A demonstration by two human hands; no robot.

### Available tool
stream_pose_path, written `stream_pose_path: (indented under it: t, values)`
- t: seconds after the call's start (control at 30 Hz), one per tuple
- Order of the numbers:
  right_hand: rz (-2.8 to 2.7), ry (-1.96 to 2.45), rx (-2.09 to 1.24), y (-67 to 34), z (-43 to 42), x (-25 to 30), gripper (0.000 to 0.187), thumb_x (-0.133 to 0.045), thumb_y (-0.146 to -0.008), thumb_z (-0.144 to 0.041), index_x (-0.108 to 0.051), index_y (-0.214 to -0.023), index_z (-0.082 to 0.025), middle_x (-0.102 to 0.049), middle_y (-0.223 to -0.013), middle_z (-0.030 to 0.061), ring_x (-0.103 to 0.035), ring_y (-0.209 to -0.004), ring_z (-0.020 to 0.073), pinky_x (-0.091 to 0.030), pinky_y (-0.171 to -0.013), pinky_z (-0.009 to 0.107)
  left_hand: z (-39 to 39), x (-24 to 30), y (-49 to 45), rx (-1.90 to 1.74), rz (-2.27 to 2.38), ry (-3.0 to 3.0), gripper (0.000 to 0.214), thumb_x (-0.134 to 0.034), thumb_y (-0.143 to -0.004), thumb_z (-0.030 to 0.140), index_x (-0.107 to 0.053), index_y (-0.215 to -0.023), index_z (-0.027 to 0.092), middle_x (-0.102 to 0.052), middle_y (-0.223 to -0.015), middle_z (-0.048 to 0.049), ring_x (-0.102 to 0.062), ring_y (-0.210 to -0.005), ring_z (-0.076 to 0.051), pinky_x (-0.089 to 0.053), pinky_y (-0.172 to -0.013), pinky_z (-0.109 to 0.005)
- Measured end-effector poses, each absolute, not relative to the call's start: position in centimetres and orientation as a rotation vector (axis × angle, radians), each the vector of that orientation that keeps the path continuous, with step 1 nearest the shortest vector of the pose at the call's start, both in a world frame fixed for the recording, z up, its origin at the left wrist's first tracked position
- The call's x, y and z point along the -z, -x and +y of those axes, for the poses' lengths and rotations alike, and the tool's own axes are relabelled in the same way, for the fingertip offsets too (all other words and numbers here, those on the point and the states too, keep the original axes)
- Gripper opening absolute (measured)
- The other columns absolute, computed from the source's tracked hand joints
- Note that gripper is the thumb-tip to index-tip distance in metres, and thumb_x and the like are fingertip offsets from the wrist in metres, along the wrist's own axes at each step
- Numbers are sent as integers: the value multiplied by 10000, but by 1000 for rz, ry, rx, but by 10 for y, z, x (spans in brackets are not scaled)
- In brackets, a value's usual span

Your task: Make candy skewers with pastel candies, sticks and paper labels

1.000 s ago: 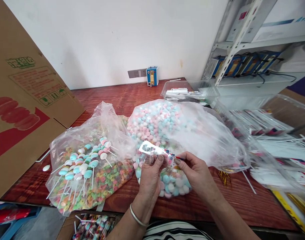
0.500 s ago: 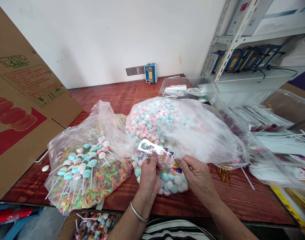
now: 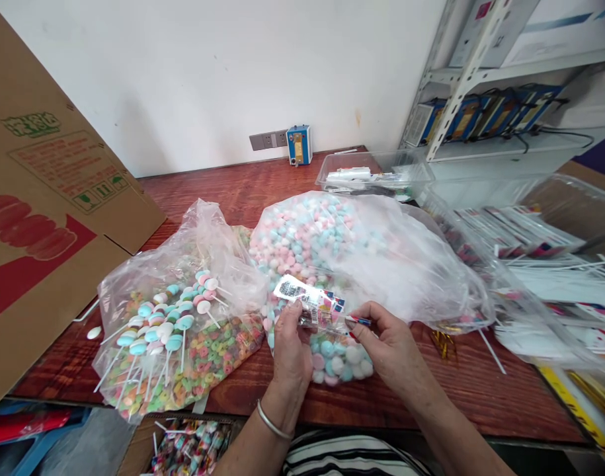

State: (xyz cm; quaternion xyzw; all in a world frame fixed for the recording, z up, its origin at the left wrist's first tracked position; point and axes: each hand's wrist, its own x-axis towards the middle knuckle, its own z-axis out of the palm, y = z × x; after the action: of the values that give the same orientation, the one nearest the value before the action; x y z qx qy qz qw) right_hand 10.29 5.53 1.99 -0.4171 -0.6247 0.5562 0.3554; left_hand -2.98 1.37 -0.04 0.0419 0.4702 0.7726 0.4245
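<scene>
My left hand is closed on a few small printed plastic wrappers, clear with white, blue and pink print. My right hand pinches the open-looking end of a wrapper between thumb and fingers. Both hands are above the near part of a big clear bag of pastel marshmallows. To their left lies another clear bag of coloured cereal rings. On top of that bag rest several marshmallow skewers on white sticks.
A cardboard box stands at the left. Clear trays hold wrappers and white sticks at the back and right. A blue device is by the wall. Below the table edge, a box contains wrapped skewers. Metal shelving rises at the right.
My right fingers have turned the wrapper's end, which now shows as a narrow edge at their tips. My left hand keeps its grip and has shifted slightly.
</scene>
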Motion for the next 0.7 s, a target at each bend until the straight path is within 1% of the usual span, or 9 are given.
stream_pose_path:
  t: [0.07,0.13,0.3,0.37,0.47,0.53,0.6,0.67,0.7]
  values:
    - [-1662,1090,-1376,-105,55,-18,173,-618,-812,-357,-588,-743,-201,-596,-683,-12,-538,-645,157,-445,-580,249,15,-3,33,-1948,1134,-28,245,-764,-688,340,-647,-799,156,-642,-717,26,-553,-579,-76,-400,-514,-189]
    - [-1656,1104,-1385,-105,55,-18,239,-621,-814,-399,-563,-689,-204,-579,-642,-16,-521,-613,153,-435,-553,247,16,-4,35,-1947,1119,11,282,-772,-688,363,-652,-820,146,-652,-710,17,-536,-530,-69,-382,-476,-185]
    - [-1554,1146,-1404,-102,58,-19,355,-641,-791,-496,-516,-619,-213,-496,-549,-41,-436,-516,128,-371,-472,237,8,-7,30,-1827,1006,-99,442,-688,-741,566,-659,-854,140,-655,-690,-5,-532,-514,-80,-417,-475,-196]
    - [-1557,1147,-1411,-102,58,-21,362,-641,-795,-505,-512,-621,-215,-483,-541,-44,-417,-504,124,-352,-460,236,4,-9,27,-1715,956,-152,402,-710,-750,510,-668,-846,122,-657,-694,-20,-549,-540,-86,-444,-498,-198]
    - [-1594,1121,-1432,-102,58,-25,392,-615,-814,-530,-498,-607,-218,-477,-533,-44,-428,-501,125,-360,-460,235,4,-8,27,-1712,887,-89,239,-803,-699,285,-667,-812,124,-646,-689,5,-537,-539,-61,-452,-517,-172]
    - [-1594,1076,-1455,-103,55,-29,375,-570,-841,-553,-545,-678,-217,-504,-551,-38,-473,-520,137,-403,-486,240,6,-5,30,-1730,813,24,241,-839,-645,227,-649,-757,131,-612,-640,32,-512,-511,-45,-449,-509,-159]
    - [-1577,1025,-1438,-105,52,-33,344,-533,-871,-547,-605,-855,-211,-555,-615,-21,-541,-588,158,-463,-553,252,8,-1,34,-1707,737,117,268,-858,-615,225,-637,-738,134,-592,-616,40,-508,-502,-44,-454,-503,-160]
    - [-1572,995,-1342,-107,48,-36,315,-531,-894,-498,-605,-1004,-212,-606,-732,8,-590,-700,176,-500,-647,269,8,3,38,-1689,684,165,274,-859,-617,227,-638,-751,136,-590,-615,39,-510,-501,-45,-463,-505,-166]
    - [-1581,978,-1268,-109,45,-37,282,-538,-904,-463,-602,-1029,-219,-619,-801,23,-599,-759,181,-505,-692,276,8,4,38,-1691,669,175,268,-855,-624,227,-639,-755,138,-591,-616,38,-510,-501,-45,-467,-507,-169]
